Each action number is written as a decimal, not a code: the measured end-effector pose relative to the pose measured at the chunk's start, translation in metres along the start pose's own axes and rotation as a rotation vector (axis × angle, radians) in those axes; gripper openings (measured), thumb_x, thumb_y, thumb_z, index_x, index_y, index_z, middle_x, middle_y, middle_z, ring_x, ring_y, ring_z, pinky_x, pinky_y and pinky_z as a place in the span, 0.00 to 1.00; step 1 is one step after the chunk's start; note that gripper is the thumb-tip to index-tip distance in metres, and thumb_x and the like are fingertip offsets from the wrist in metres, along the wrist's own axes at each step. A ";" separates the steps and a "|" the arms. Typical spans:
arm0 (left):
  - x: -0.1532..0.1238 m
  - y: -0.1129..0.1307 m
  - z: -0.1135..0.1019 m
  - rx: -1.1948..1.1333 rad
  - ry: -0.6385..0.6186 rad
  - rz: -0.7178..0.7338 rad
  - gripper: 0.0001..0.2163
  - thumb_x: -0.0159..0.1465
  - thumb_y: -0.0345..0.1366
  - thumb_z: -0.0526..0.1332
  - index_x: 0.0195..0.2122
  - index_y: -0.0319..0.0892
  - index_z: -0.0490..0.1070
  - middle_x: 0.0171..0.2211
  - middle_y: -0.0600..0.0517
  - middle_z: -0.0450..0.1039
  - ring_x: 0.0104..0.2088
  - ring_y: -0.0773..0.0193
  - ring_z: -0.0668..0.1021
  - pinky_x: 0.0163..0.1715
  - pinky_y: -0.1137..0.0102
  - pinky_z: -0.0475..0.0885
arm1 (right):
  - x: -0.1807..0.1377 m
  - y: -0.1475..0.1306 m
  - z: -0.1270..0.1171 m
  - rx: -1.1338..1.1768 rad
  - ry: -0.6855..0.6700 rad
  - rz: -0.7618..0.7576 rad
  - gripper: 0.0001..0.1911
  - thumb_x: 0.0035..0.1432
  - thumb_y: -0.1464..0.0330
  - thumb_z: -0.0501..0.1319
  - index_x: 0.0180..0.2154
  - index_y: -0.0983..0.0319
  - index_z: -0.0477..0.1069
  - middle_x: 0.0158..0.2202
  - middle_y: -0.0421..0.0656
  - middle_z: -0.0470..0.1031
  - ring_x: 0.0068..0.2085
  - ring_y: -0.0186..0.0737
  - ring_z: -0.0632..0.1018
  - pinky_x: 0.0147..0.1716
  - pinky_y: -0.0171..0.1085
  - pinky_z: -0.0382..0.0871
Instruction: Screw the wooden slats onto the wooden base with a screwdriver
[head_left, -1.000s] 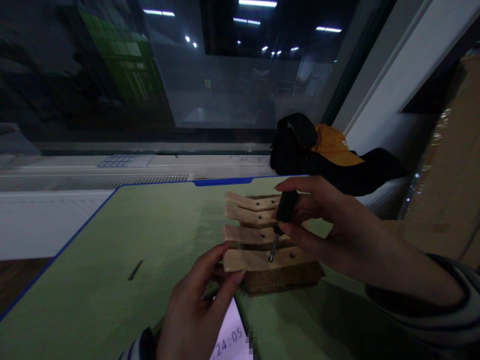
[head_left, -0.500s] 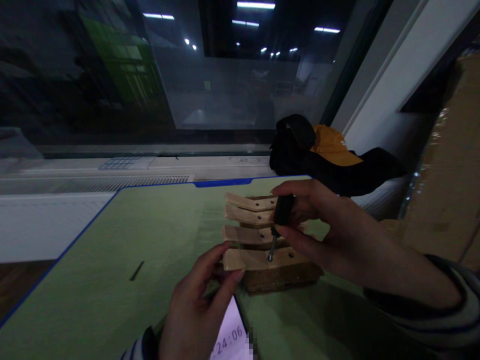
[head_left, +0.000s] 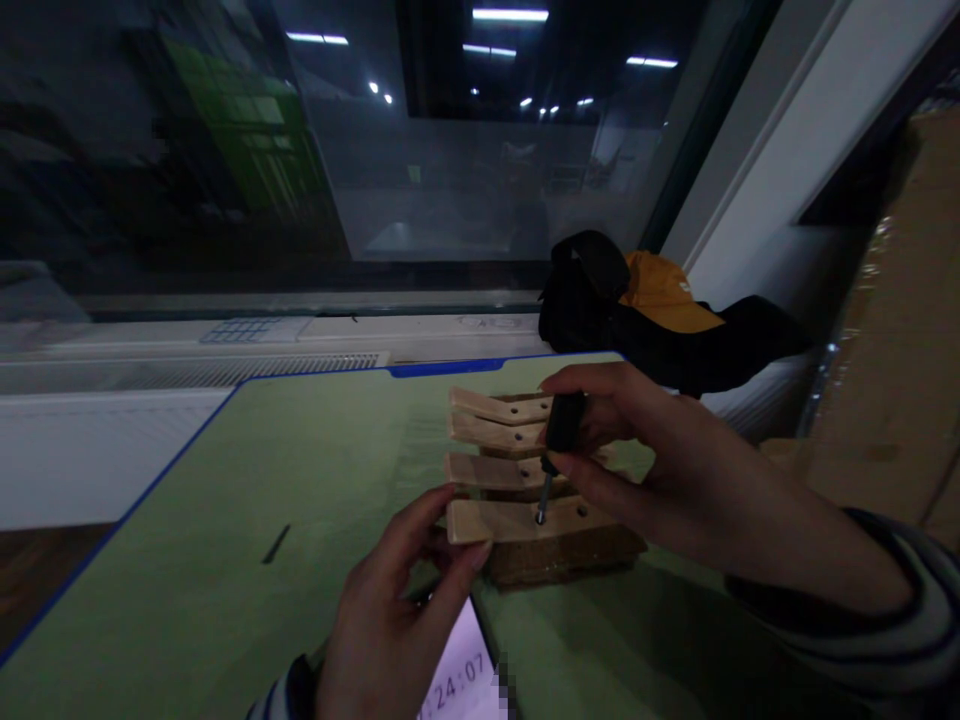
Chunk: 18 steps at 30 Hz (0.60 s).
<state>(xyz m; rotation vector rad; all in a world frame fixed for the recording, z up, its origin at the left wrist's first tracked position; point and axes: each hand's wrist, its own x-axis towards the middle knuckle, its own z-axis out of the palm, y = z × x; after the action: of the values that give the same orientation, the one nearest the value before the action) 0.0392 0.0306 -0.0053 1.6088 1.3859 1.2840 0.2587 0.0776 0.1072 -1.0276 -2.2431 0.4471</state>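
My right hand (head_left: 630, 440) grips a black-handled screwdriver (head_left: 564, 422) between thumb and fingers. Its metal shaft slants down, and the tip sits at a hole in the nearest wooden slat (head_left: 495, 520). The left end of that slat is pinched by my left hand (head_left: 409, 580), thumb in front and fingers behind. Behind it lie several similar bent slats with holes, among them a wooden slat (head_left: 487, 470) and the farthest slat (head_left: 480, 403). They rest across a brown block (head_left: 562, 563). My right hand hides the slats' right ends.
A phone (head_left: 461, 665) showing digits lies beside my left wrist. A thin dark strip (head_left: 276, 544) rests on the green, blue-edged table (head_left: 225, 470). Black and orange caps (head_left: 667, 290) sit by the window; a cardboard box (head_left: 877, 360) stands at right.
The screwdriver handle has shifted very slightly in my right hand, its tip staying at the same hole. My left hand keeps its pinch. The last phone digits went from 06 to 07.
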 end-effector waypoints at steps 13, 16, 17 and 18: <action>0.046 0.059 -0.026 0.302 -0.073 0.234 0.04 0.59 0.35 0.64 0.36 0.47 0.76 0.34 0.55 0.78 0.35 0.65 0.78 0.37 0.73 0.73 | 0.003 -0.003 -0.002 0.033 -0.062 0.025 0.22 0.60 0.71 0.57 0.54 0.52 0.57 0.46 0.37 0.74 0.41 0.30 0.78 0.39 0.29 0.71; 0.066 0.070 -0.020 0.320 -0.326 0.126 0.05 0.58 0.38 0.64 0.35 0.47 0.78 0.34 0.56 0.79 0.35 0.62 0.79 0.38 0.70 0.72 | 0.003 -0.005 -0.003 0.039 -0.083 0.019 0.21 0.61 0.71 0.56 0.54 0.53 0.56 0.46 0.38 0.74 0.41 0.30 0.78 0.40 0.31 0.71; 0.071 0.072 -0.017 0.286 -0.403 0.115 0.06 0.59 0.38 0.64 0.36 0.48 0.78 0.36 0.56 0.80 0.36 0.62 0.79 0.39 0.70 0.71 | 0.003 -0.005 -0.003 0.042 -0.094 0.021 0.21 0.61 0.71 0.56 0.54 0.53 0.56 0.45 0.38 0.74 0.40 0.31 0.78 0.39 0.32 0.71; 0.076 0.072 -0.013 0.246 -0.475 0.103 0.07 0.59 0.38 0.64 0.38 0.48 0.78 0.37 0.55 0.80 0.37 0.62 0.79 0.39 0.70 0.71 | 0.002 -0.006 -0.004 0.043 -0.105 0.023 0.21 0.61 0.71 0.56 0.54 0.53 0.55 0.44 0.38 0.74 0.39 0.31 0.77 0.38 0.32 0.71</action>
<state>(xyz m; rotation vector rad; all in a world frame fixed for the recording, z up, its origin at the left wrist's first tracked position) 0.0481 0.0855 0.0846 2.0118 1.2017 0.7293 0.2568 0.0760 0.1142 -1.0308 -2.3055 0.5692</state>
